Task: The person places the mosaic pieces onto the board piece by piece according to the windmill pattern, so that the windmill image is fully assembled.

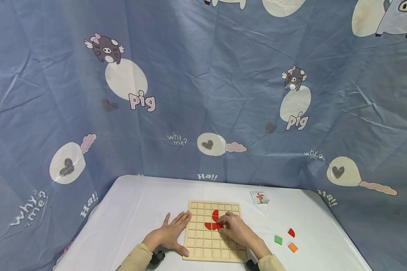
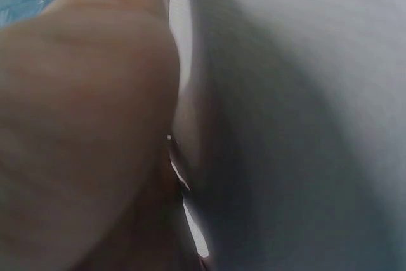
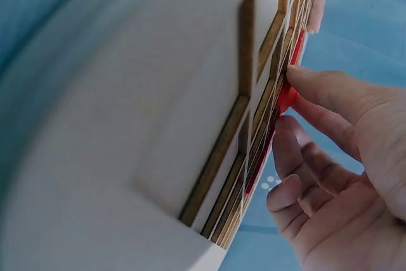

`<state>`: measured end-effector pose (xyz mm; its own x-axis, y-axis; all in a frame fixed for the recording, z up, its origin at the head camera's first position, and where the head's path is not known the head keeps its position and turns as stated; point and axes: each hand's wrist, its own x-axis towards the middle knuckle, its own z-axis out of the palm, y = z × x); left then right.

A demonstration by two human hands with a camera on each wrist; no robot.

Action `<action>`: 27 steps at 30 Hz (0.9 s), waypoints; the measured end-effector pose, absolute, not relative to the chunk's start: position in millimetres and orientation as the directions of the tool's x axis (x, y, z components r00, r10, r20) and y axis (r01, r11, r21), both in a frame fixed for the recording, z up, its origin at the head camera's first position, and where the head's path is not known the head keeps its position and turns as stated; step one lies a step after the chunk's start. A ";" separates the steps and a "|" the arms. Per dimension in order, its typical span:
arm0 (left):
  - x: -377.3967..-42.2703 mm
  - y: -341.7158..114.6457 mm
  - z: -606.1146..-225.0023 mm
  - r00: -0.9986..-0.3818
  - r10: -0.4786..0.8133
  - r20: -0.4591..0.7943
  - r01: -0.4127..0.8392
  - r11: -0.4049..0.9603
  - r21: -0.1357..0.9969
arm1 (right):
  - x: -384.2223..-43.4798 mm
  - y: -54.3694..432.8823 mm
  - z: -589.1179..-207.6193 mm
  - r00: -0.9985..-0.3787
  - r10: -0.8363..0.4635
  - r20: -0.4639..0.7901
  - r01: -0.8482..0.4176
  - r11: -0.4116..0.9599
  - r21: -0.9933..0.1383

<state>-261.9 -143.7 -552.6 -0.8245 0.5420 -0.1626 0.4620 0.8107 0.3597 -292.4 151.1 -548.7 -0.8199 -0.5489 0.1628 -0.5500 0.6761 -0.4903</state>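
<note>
A wooden grid board (image 1: 198, 242) lies on the white table in the head view. My left hand (image 1: 172, 232) spreads its fingers along the board's left edge, fingertips and thumb resting on it. My right hand (image 1: 236, 229) is over the board's middle, pinching a red piece (image 3: 287, 98) between thumb and index finger at the grid, as the right wrist view shows. Beside it in the grid lie red quarter-round pieces, one upper piece (image 1: 215, 215) and one at the left (image 1: 208, 226). Skin and table fill most of the left wrist view.
Right of the board lie a green square (image 1: 278, 239), an orange square (image 1: 293, 247) and a red quarter-round piece (image 1: 291, 232). Behind the board's right corner is a small gridded card (image 1: 259, 197) with a coloured figure. A blue printed curtain (image 1: 176, 113) surrounds the table.
</note>
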 end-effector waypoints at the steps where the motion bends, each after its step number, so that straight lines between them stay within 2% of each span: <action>1: -261.9 -143.9 -552.9 -0.824 0.542 -0.162 0.462 0.811 0.359 | -292.5 150.3 -548.4 -0.822 -0.548 0.156 -0.546 0.679 -0.491; 10: -261.9 -143.8 -554.4 -0.826 0.537 -0.173 0.454 0.815 0.361 | -294.7 149.1 -547.9 -0.827 -0.536 0.169 -0.543 0.687 -0.483; 17: -264.1 -142.5 -554.0 -0.829 0.533 -0.167 0.455 0.818 0.352 | -298.1 165.3 -537.1 -0.859 -0.469 0.207 -0.501 0.684 -0.530; 23: -263.7 -142.7 -554.0 -0.831 0.531 -0.167 0.454 0.819 0.351 | -297.1 174.1 -535.6 -0.856 -0.461 0.233 -0.512 0.699 -0.500; 27: -263.4 -142.3 -553.8 -0.830 0.532 -0.164 0.457 0.820 0.346 | -297.1 172.6 -538.3 -0.857 -0.473 0.203 -0.505 0.698 -0.508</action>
<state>-263.4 -142.3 -553.8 -0.8305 0.5322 -0.1645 0.4568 0.8196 0.3457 -297.1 172.6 -538.3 -0.8572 -0.4730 0.2035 -0.5055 0.6978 -0.5075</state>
